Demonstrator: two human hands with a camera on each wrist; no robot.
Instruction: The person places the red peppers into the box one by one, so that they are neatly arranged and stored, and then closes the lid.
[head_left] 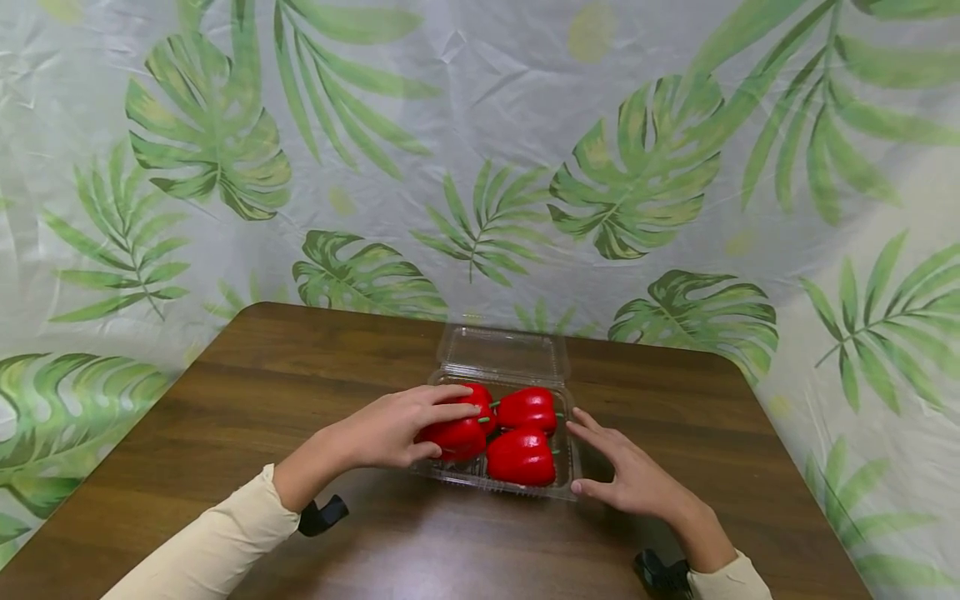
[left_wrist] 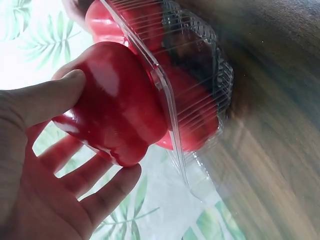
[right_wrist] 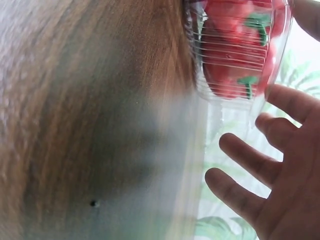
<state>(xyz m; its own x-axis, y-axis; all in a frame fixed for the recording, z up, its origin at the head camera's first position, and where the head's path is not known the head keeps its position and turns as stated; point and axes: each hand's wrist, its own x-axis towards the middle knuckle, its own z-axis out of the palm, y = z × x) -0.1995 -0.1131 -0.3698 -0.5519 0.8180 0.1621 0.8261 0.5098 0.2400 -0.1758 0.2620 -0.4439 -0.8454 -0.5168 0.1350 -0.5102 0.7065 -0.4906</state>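
Observation:
A clear plastic clamshell container [head_left: 564, 493] stands on the table, with glossy red bell peppers in it. My left hand [head_left: 386, 427] holds one red bell pepper [left_wrist: 112, 100] at the container's front left, thumb on one side and fingers on the other. In the left wrist view this pepper sits level with the rim, partly above it. Behind it, partly covered by my fingers, is another red pepper [head_left: 480, 397]. Two more peppers, one at the back [head_left: 525, 408] and one in front [head_left: 521, 458], fill the right side. My right hand [head_left: 626, 468] has its fingers spread, fingertips right at the container's right rim.
The container's hinged lid [head_left: 502, 352] is folded back toward the table's far edge. The brown wooden table [head_left: 315, 367] ends at a hanging cloth [head_left: 480, 125] printed with green leaves. Dark straps [head_left: 322, 515] circle both wrists.

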